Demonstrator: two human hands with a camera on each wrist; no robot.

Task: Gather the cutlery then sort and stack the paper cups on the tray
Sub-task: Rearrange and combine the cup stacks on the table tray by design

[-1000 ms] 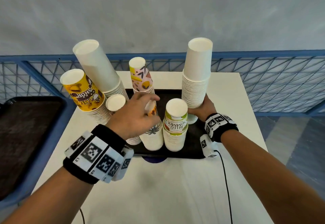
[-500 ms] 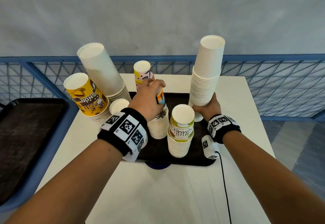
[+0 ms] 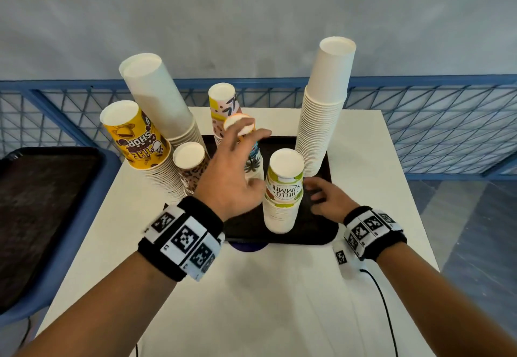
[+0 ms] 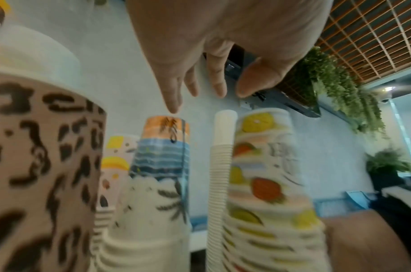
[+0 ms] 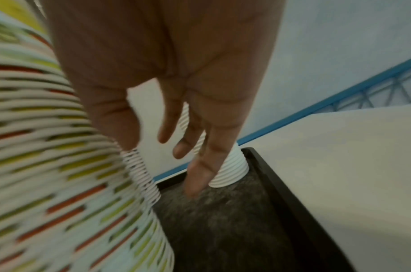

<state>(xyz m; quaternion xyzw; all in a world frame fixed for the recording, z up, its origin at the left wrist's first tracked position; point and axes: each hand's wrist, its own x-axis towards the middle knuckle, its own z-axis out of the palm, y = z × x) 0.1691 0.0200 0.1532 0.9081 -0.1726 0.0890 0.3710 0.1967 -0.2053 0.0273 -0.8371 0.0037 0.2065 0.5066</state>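
A black tray (image 3: 313, 233) holds several stacks of upturned paper cups. My left hand (image 3: 246, 155) hovers open over the palm-tree stack (image 3: 254, 160), fingers spread. In the left wrist view its straight fingers (image 4: 176, 103) sit just above that stack's top (image 4: 162, 165). My right hand (image 3: 319, 197) lies low between the "Hello Summer" stack (image 3: 284, 191) and the tall white stack (image 3: 324, 121), holding nothing. In the right wrist view one fingertip (image 5: 195, 184) touches the tray floor (image 5: 223, 220) beside the white stack's base (image 5: 232, 169). No cutlery shows.
On the tray's left stand a yellow coffee-shop stack (image 3: 134, 138), a leaning white stack (image 3: 156, 96), a leopard-print stack (image 3: 188, 158) and a pink-and-yellow stack (image 3: 223, 102). A second dark tray (image 3: 42, 202) sits left of the white table (image 3: 251, 300). A blue railing (image 3: 419, 121) runs behind.
My left hand has let go of the palm-tree stack's top and opened above it. My right hand has released the tall white stack and dropped to the tray floor.
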